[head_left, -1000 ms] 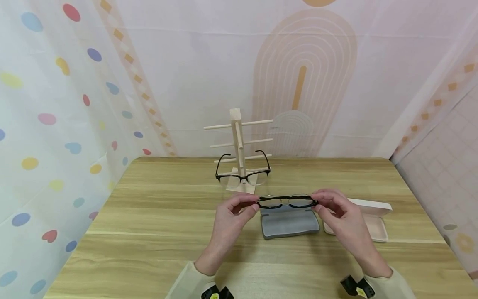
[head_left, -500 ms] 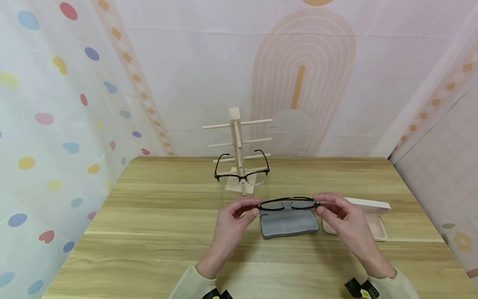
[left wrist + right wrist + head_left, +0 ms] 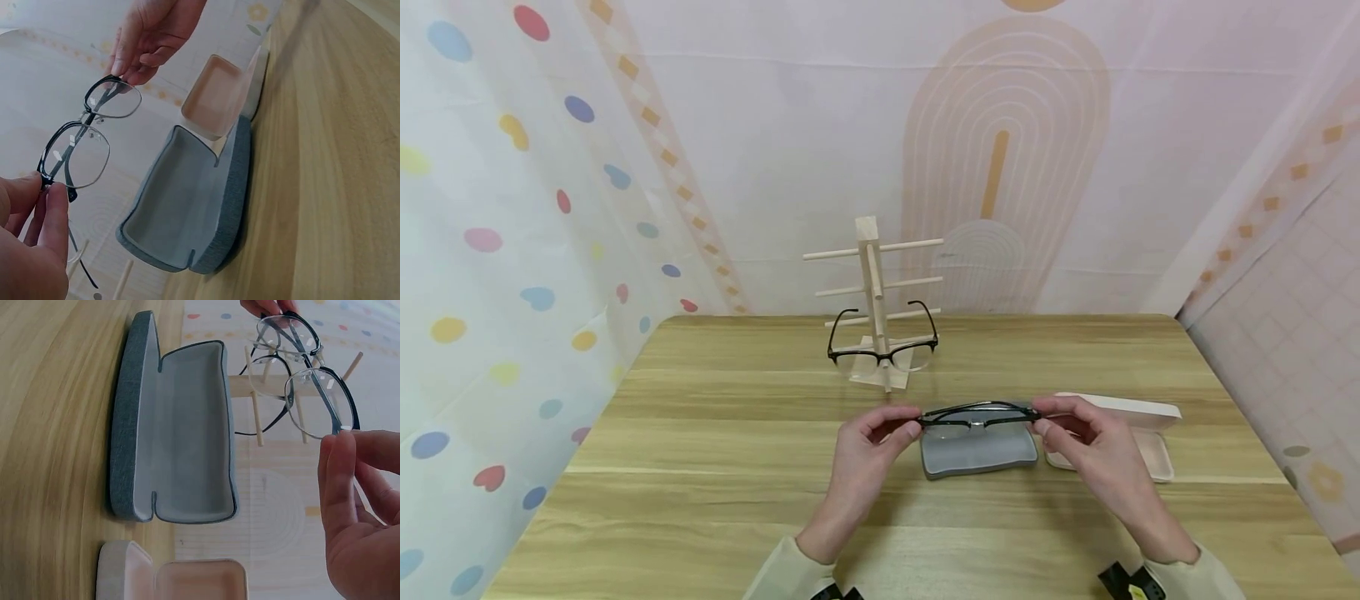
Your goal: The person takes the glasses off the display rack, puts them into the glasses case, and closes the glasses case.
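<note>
A pair of black half-rim eyeglasses [image 3: 977, 423] with folded temples is held in the air between both hands. My left hand [image 3: 868, 467] pinches its left corner between thumb and fingers; my right hand [image 3: 1090, 454] pinches the right corner the same way. Below the glasses, a grey glasses case [image 3: 178, 194] lies open on the table, its lining bare in both wrist views. To its right stands an open white case with a pink lining [image 3: 1152, 454], partly hidden behind my right hand in the head view.
A wooden eyeglass stand [image 3: 874, 275] with several rods rises behind the cases. Another pair of black-framed glasses [image 3: 883, 357] hangs low on it with temples spread. The wooden table [image 3: 700, 467] meets a patterned curtain [image 3: 760, 167] at the back.
The held glasses have tilted and come slightly lower and nearer over the grey case, so the lens fronts turn downward. Both hands keep their pinch.
</note>
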The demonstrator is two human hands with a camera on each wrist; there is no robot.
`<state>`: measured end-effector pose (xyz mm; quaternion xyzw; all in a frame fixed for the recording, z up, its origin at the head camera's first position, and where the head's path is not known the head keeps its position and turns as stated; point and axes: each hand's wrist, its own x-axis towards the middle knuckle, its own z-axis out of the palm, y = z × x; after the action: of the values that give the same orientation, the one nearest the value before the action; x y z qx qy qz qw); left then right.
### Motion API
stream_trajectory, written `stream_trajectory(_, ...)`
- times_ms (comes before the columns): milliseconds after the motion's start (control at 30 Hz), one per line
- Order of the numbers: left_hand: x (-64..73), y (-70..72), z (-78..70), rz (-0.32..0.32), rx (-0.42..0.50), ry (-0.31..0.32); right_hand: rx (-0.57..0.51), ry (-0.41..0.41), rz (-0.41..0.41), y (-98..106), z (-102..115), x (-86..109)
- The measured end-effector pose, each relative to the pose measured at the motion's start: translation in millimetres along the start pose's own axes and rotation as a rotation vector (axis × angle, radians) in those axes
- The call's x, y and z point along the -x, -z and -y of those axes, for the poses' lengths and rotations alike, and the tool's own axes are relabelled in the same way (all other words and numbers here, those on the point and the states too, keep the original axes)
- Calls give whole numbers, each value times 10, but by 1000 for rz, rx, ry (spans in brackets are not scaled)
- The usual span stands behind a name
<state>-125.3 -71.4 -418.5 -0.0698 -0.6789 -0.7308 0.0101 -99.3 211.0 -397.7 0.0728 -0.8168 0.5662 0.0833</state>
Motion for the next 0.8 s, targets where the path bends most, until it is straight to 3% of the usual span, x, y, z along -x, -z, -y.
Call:
stream_trajectory(133, 11, -7, 29, -2, -9, 0, 74, -1, -23, -9, -20, 2)
stream_trajectory(600, -3, -35, 108, -28, -61, 30, 84, 7, -36, -13, -108, -9)
stream_trajectory(800, -20, -47, 146, -25, -80, 30, 113, -29, -21, -9, -150, -19)
